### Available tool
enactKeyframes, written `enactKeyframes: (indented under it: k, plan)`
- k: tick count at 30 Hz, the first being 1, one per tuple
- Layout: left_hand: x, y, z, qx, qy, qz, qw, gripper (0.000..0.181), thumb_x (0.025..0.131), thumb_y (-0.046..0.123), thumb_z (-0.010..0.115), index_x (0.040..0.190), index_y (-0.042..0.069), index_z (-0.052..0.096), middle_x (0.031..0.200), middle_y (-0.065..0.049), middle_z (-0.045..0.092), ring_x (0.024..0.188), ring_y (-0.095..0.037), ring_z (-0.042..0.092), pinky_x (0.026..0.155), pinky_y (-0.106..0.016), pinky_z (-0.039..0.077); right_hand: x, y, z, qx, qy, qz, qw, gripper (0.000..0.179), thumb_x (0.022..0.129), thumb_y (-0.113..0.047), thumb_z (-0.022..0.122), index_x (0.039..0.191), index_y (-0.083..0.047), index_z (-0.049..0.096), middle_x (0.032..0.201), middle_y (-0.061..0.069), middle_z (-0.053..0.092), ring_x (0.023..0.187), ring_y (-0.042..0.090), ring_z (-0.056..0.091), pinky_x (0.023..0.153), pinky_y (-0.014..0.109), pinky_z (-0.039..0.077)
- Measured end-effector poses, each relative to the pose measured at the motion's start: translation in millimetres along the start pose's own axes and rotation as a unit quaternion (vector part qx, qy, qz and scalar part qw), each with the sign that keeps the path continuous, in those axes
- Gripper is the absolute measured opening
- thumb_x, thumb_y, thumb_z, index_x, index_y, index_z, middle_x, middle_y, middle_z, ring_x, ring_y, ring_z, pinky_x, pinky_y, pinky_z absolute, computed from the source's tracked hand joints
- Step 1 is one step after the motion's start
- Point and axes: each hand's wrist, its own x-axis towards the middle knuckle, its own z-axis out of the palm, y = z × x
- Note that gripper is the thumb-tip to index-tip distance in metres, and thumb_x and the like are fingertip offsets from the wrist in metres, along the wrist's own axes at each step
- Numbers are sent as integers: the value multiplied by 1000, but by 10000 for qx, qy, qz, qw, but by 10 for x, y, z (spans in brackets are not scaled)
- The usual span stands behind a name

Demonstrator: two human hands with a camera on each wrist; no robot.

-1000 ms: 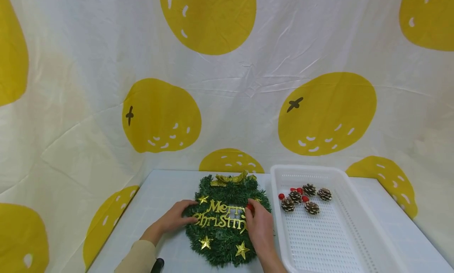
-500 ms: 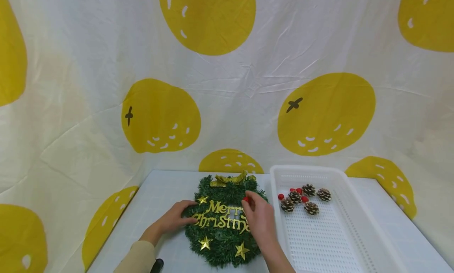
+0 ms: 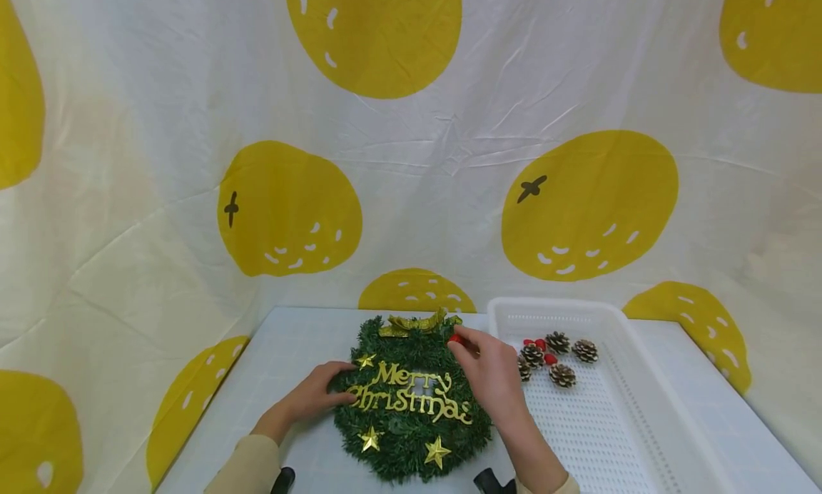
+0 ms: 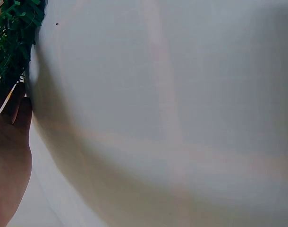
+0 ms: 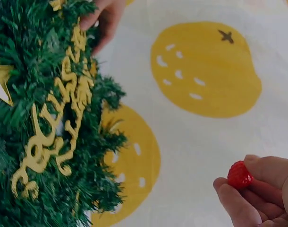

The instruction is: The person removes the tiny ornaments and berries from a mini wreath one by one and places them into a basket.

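A green tinsel wreath [image 3: 411, 444] lies on the table, bearing a gold "Merry Christmas" sign [image 3: 411, 401], gold stars [image 3: 437, 452] and a gold bow [image 3: 414, 324] at its far end. My left hand [image 3: 315, 394] holds the wreath's left edge, thumb over the sign's end; some fingertips are hidden in the greenery. Between thumb and fingers, my right hand [image 3: 491, 372] pinches a bumpy red berry [image 5: 240, 175] by the wreath's upper right edge. In the right wrist view, the berry appears apart from the greenery.
To the right stands a white perforated tray [image 3: 642, 394] holding several pinecones [image 3: 562, 375] and red berries [image 3: 550, 359]. A white curtain [image 3: 424, 215] with yellow fruit prints hangs behind the table [image 3: 308, 330]. Black wrist-worn gear [image 3: 491, 480] shows at the bottom.
My right hand has lifted from beside the sign and moved up and slightly right, still pinching the berry. It uncovers the sign's end and covers part of the tray's contents. The left hand stays put.
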Motion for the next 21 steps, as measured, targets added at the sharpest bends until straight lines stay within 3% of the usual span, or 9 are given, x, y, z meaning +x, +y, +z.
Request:
enactKeyframes:
  k: [21]
  plan:
    - [3,16,-12,48,-14,-22,10000,65,90,42,70,139,4,51,140,-21,48,131,-44,41,106,-62,33,373,218,-641,-746,-593,204,9952,32,94,-16,66,123,-3,67,108,13,72,97,30,68,76,43,57]
